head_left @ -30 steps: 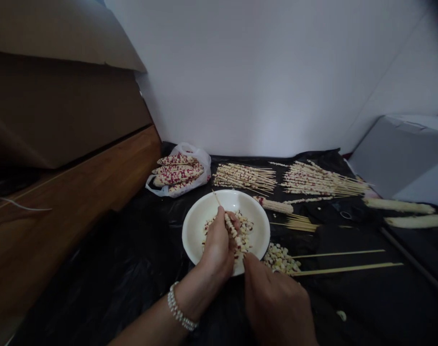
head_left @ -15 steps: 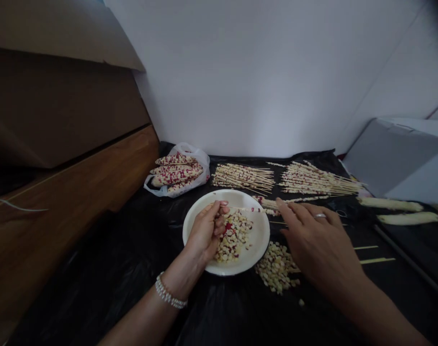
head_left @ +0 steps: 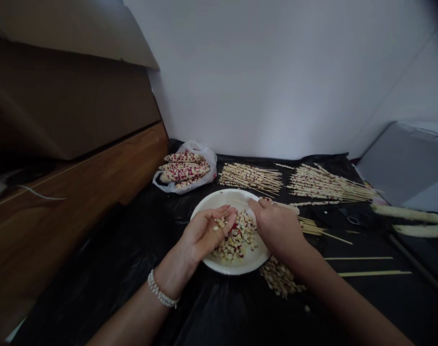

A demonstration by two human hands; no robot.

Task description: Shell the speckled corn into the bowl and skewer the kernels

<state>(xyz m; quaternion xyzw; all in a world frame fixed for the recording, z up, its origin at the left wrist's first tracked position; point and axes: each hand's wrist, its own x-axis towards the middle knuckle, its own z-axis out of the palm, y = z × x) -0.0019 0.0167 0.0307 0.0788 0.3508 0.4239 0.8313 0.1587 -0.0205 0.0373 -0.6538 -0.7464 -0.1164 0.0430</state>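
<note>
My left hand [head_left: 210, 230] is palm up over the white bowl [head_left: 203, 264], cupped with a few loose corn kernels [head_left: 219, 223] in it. My right hand [head_left: 276, 218] is closed at the bowl's right rim. A thin skewer [head_left: 241, 201] shows faintly at its fingertips, pointing left toward my left hand; the rest is hidden by the hand. Cream and dark red kernels [head_left: 245, 226] lie in the bowl. Beside the bowl, partly behind my right forearm, is a heap of kernels [head_left: 281, 278].
Corn cobs [head_left: 186, 168] sit in a plastic bag at the back left. Two bundles of kernel-strung skewers [head_left: 249, 177] [head_left: 314, 182] lie along the wall. Bare sticks [head_left: 373, 274] and stripped cobs [head_left: 408, 212] are at right. A cardboard box [head_left: 75, 105] stands left.
My left hand has let go of the kernel-strung skewer and turned palm up with kernels in it. My right hand has moved left to the bowl and closed. The view has shifted slightly.
</note>
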